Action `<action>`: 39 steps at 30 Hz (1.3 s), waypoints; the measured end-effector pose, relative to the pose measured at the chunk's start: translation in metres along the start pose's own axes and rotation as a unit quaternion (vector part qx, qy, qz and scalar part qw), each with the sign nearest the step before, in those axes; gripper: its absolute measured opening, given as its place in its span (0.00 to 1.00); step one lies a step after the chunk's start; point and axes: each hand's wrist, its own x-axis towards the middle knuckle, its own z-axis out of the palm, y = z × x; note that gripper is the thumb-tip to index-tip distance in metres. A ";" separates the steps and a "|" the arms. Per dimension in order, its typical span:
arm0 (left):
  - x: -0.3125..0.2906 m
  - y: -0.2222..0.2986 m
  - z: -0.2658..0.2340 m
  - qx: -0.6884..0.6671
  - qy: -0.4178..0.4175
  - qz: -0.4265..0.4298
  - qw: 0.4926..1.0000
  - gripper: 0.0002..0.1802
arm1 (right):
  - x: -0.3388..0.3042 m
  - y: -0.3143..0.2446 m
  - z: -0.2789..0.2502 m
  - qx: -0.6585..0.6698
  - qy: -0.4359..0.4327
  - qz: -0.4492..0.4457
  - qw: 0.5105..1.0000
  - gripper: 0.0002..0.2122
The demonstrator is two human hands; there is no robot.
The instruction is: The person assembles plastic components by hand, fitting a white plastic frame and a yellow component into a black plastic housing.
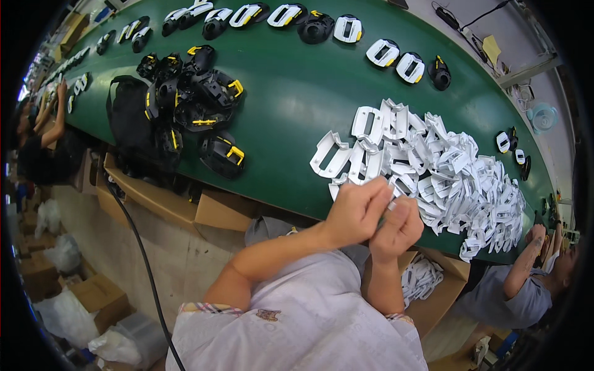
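- Green tabletop (284,93) curves across the scene; we note a row of black-and-white units (286,15), some with yellow parts, along its far side.
- White plastic pieces (458,170) lie in a loose heap at the near right, just beyond the hands.
- Black housings (207,96) with yellow parts are clustered on the left, beside a black bag (127,117).
- Left hand (352,213) and right hand (399,229) are raised close together at the near side of the heap. We find each grip closed, fingers curled in; we cannot tell whether anything small is inside.
- Cardboard box (451,267) at the near right, below the tabletop, contains more white pieces (422,278).
- Co-worker in grey (504,303) is at the right; we observe another person (52,145) at the far left.
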 end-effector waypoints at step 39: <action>0.006 0.007 0.009 0.044 0.001 0.086 0.995 0.07 | -0.007 0.018 -0.005 0.152 0.065 0.149 0.975 0.17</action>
